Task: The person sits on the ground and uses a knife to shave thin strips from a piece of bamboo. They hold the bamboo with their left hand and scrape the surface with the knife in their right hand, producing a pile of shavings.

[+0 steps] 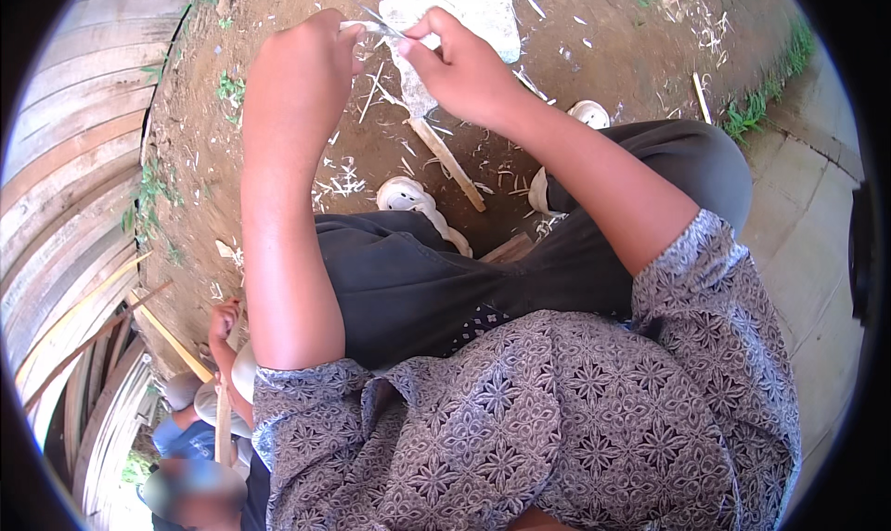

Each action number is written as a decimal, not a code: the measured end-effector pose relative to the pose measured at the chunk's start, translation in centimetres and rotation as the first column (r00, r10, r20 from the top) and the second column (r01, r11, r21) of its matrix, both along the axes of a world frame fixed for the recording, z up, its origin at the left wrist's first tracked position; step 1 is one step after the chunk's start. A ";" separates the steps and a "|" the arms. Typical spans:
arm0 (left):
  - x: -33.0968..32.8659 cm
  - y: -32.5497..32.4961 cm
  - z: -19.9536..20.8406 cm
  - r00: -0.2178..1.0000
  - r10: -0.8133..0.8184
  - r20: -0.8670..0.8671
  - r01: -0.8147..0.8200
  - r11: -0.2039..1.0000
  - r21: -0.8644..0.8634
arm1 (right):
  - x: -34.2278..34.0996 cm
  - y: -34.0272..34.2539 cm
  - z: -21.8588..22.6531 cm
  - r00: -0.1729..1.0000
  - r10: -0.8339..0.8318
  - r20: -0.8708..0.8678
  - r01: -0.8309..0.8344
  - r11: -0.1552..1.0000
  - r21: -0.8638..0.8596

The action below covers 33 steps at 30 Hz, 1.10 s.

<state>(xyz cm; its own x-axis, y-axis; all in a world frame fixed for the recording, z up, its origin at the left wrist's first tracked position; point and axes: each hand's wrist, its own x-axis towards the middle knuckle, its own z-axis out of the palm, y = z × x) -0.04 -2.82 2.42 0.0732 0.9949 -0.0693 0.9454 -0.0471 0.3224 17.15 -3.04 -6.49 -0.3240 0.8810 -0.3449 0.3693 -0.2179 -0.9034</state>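
Note:
Both my hands are raised close together at the far side, over the ground. My left hand [311, 58] is closed, its thumb and fingers pinching the left end of a short pale strip [365, 27] that looks like wood or bamboo. My right hand [459, 67] is closed too, with thumb and forefinger pinched at the strip's other end. A thin greyish sliver [373, 15] crosses the strip by my right fingertips; whether it is a blade or a shaving I cannot tell. Just beyond my right hand lies a whitish stone slab [473, 16].
A wooden stick [447, 164] lies below the slab, between my pale shoes [404, 195]. Pale shavings [343, 178] litter the brown soil. Wooden boards [74, 141] line the left; concrete paving [798, 215] lies right. Another person [200, 438] sits at the lower left, near long wooden strips.

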 end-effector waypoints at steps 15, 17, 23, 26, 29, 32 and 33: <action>-0.9 0.1 -0.4 0.999 -0.040 -0.024 0.040 0.999 0.017 | 0.2 -0.6 -2.3 0.997 -0.016 0.069 0.016 1.000 0.008; -0.4 -0.3 -0.3 0.999 -0.040 -0.032 0.040 0.999 -0.001 | 0.6 -0.5 0.6 0.999 0.034 -0.012 -0.034 0.997 -0.067; -0.9 -0.1 0.3 1.000 0.012 0.022 -0.010 0.998 -0.055 | 0.7 0.3 -3.9 0.995 -0.006 0.098 0.000 0.998 0.064; -0.3 -0.1 0.6 0.999 -0.007 0.039 0.010 0.998 -0.058 | 0.2 0.1 0.8 0.996 -0.031 -0.081 0.031 1.000 -0.004; 0.2 0.0 0.6 1.000 -0.017 0.012 0.018 0.998 -0.054 | 0.1 -0.6 0.7 0.991 -0.036 -0.126 0.042 0.998 0.046; 0.5 -0.1 0.6 0.999 -0.031 -0.034 0.029 0.997 -0.067 | 0.3 -0.8 0.6 0.992 -0.050 -0.118 0.057 0.997 0.061; 0.5 0.0 0.6 0.997 -0.038 -0.067 0.032 0.996 -0.086 | 0.4 -0.9 0.3 0.992 -0.052 -0.117 0.061 0.996 0.071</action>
<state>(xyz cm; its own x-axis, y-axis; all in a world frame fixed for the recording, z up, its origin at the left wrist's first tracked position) 0.48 -2.86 3.05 0.1003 0.9821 -0.1597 0.9637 -0.0560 0.2610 17.51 -3.93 -6.16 -0.3069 0.9206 -0.2415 0.2511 -0.1665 -0.9535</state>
